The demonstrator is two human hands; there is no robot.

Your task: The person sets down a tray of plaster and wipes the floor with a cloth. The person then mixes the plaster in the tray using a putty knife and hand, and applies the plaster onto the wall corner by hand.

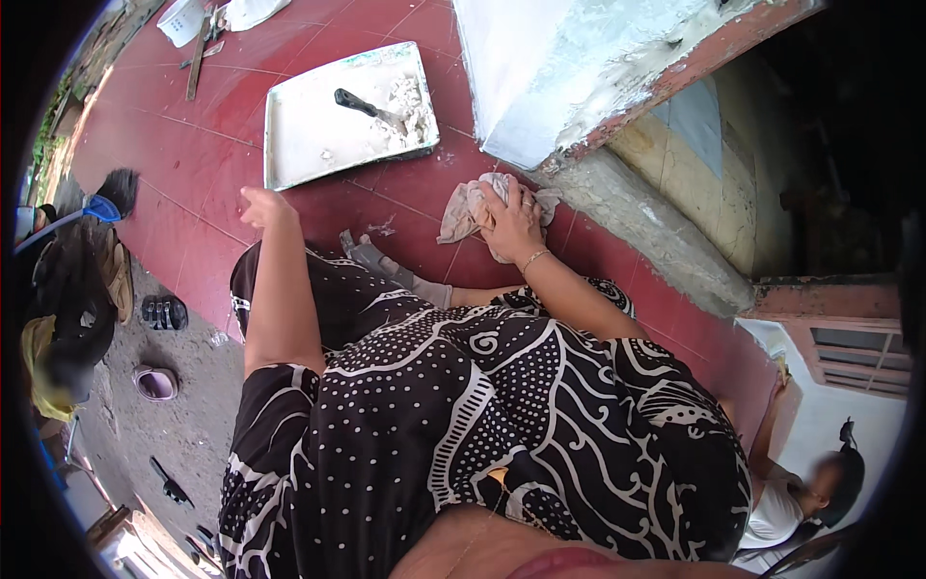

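Note:
My right hand (513,224) presses a crumpled, pale, stained cloth (463,214) against the red tiled floor, its fingers bent over the fabric. Off to the left, my left hand (268,209) hovers near the tray's near left corner. It holds nothing, and its thumb stands apart from its partly hidden fingers. Beyond both hands lies a shallow white tray (299,130) coated with white paste. A putty knife (357,102) with a black handle rests in the tray, its blade among lumps of paste at the right side.
A white-smeared pillar (511,87) and a rough concrete ledge (646,212) border the right. At the far left stand a white tub (180,21) and a wooden strip (197,68). A blue broom (100,208) and sandals (164,312) lie left. Another person (786,502) is at lower right.

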